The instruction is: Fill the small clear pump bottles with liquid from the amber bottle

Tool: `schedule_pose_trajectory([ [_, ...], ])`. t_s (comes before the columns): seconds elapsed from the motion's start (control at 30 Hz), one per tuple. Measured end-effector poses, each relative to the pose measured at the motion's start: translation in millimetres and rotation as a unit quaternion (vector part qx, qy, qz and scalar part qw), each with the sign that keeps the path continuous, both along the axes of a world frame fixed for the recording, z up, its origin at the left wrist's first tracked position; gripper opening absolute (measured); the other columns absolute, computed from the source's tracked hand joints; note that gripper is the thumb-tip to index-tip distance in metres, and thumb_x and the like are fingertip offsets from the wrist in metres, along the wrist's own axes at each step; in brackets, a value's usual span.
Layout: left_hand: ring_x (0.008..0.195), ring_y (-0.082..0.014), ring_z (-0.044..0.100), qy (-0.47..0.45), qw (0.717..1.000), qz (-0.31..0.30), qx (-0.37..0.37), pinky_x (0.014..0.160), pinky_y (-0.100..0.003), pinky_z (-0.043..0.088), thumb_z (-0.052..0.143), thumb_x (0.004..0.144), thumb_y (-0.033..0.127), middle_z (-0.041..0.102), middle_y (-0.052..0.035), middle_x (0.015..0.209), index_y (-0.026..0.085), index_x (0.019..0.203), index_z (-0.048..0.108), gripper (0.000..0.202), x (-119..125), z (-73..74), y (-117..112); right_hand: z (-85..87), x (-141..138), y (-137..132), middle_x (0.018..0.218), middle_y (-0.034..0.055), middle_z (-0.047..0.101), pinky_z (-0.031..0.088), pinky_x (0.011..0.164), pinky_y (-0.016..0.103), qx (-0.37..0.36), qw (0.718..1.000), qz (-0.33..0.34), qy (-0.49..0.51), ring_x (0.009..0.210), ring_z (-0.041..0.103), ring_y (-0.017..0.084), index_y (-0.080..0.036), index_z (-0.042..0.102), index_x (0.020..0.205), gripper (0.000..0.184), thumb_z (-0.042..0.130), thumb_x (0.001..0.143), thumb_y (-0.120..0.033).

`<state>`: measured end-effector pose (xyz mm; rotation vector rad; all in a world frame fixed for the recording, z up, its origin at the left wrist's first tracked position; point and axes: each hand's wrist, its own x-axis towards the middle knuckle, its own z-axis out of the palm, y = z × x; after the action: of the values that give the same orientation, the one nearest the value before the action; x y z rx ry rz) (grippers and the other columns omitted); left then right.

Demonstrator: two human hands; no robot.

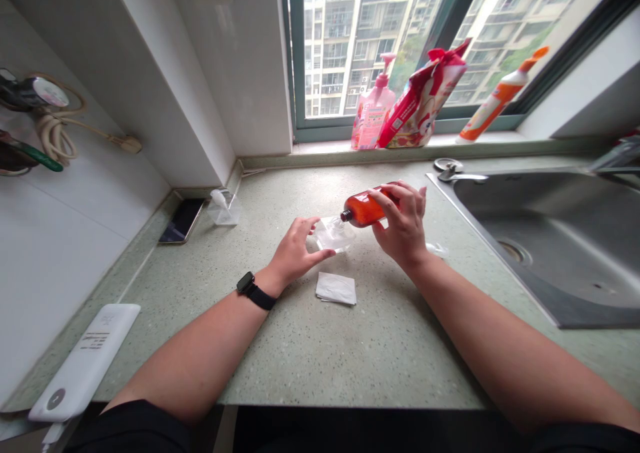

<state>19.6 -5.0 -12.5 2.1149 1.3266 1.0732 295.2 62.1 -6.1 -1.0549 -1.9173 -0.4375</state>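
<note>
Right hand [403,223] wrapped around an amber-orange bottle [365,208], fingers curled over its body, thumb underneath; bottle tipped nearly flat, dark neck pointing left and down at a small clear plastic cup [334,233]. Left hand [295,250] half open, fingers loosely bent, thumb and fingertips touching the cup's left side and steadying it on the counter [350,346]. Black watch [253,290] on the left wrist. Bottle mouth just above the cup's rim, touching or not impossible to tell. Folded white paper tissue [337,288] lying flat just in front of the cup, apart from both hands. Farther left on the counter, a dark phone [182,220] by the wall and a white power bank [85,363] at the near edge. Steel sink [560,240] to the right; pink pump bottle [373,110] on the windowsill.
</note>
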Motion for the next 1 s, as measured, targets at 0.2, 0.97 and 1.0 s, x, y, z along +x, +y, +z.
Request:
schedule_pose_trajectory([
  [0.2, 0.117, -0.0299, 0.068, -0.001, 1.000, -0.001, -0.003, 0.101, -0.052, 0.062, 0.084, 0.090, 0.061, 0.061, -0.0112, 0.134, 0.029, 0.148, 0.054, 0.073, -0.4, 0.0, 0.0, -0.4, 0.4, 0.4, 0.143, 0.0062, 0.058, 0.022, 0.129, 0.079, -0.010, 1.000, 0.000, 0.002, 0.147, 0.049, 0.039, -0.046, 0.050, 0.155, 0.085, 0.066, 0.082, -0.005],
  [0.97, 0.116, -0.0292, 0.068, -0.003, 1.000, -0.007, 0.005, 0.101, -0.051, 0.062, 0.085, 0.090, 0.058, 0.061, -0.0117, 0.133, 0.026, 0.147, 0.054, 0.073, 0.0, -1.6, 1.6, -1.1, 0.9, 2.2, 0.141, 0.0073, 0.058, 0.024, 0.129, 0.078, 0.016, 1.000, -0.002, -0.011, 0.146, 0.050, 0.038, -0.042, 0.051, 0.154, 0.081, 0.066, 0.084, -0.005],
  [1.0, 0.116, -0.0291, 0.068, -0.004, 1.000, -0.008, 0.004, 0.100, -0.050, 0.062, 0.085, 0.090, 0.057, 0.061, -0.0118, 0.133, 0.026, 0.147, 0.053, 0.073, -0.1, -1.5, 1.5, -1.2, 1.1, 2.3, 0.141, 0.0073, 0.057, 0.024, 0.129, 0.078, 0.016, 1.000, -0.003, -0.013, 0.146, 0.050, 0.038, -0.042, 0.051, 0.154, 0.081, 0.066, 0.084, -0.005],
])
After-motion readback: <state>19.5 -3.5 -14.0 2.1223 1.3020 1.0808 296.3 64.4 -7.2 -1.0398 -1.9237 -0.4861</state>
